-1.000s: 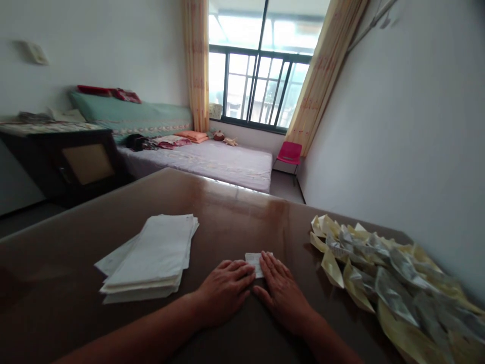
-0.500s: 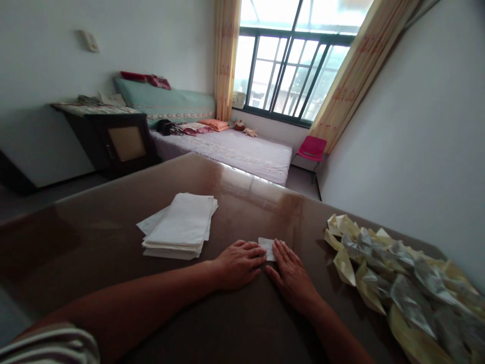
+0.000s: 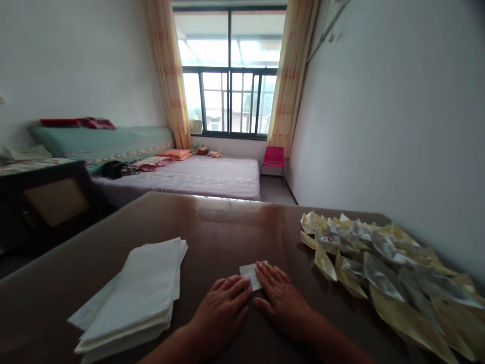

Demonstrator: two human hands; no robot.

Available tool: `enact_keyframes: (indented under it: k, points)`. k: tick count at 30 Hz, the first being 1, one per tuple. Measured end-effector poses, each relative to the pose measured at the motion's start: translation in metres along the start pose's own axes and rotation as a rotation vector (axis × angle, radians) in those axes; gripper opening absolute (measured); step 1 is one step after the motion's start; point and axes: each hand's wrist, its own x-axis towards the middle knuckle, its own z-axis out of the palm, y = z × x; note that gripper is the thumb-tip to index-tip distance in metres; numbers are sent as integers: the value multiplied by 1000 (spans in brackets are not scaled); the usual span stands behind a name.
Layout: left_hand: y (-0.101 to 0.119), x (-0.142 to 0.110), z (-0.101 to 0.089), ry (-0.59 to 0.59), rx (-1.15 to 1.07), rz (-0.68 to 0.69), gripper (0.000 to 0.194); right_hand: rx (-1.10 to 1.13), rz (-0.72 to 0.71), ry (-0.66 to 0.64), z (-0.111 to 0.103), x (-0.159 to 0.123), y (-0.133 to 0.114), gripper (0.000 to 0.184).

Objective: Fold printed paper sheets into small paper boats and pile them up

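A small folded piece of white paper (image 3: 248,272) lies flat on the brown table, with faint marks on its surface. My left hand (image 3: 223,307) rests palm down at its left edge, fingers stretched out and the tips on the paper. From the right, my right hand (image 3: 281,297) presses its extended fingers onto the paper's other side, covering that part. A stack of white paper sheets (image 3: 140,288) sits left of my left hand, its lower sheets fanned out unevenly. Folded paper boats (image 3: 359,273), yellowish and grey, lie in a crowded group to the right.
The glossy brown table (image 3: 212,227) reaches away toward a bed (image 3: 212,177) under the window. A dark cabinet (image 3: 56,199) stands at the left, and a pink chair (image 3: 273,156) by the right wall (image 3: 379,126).
My view has turned and levelled, so the table and room sit differently in the picture. Both hands stay flat on the small folded paper, in nearly the same pose.
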Motion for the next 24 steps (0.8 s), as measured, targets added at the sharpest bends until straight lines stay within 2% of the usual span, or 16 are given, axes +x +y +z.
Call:
enact_keyframes:
  k: [10, 15, 24]
  points:
    - [-8, 0, 2, 41, 145, 103, 48, 105, 3, 44, 1, 0, 0, 70]
    - [-6, 3, 0, 57, 130, 89, 45, 127, 15, 88, 0, -1, -2, 66]
    - [-9, 2, 2, 54, 133, 100, 47, 69, -3, 43, -3, 0, -2, 68]
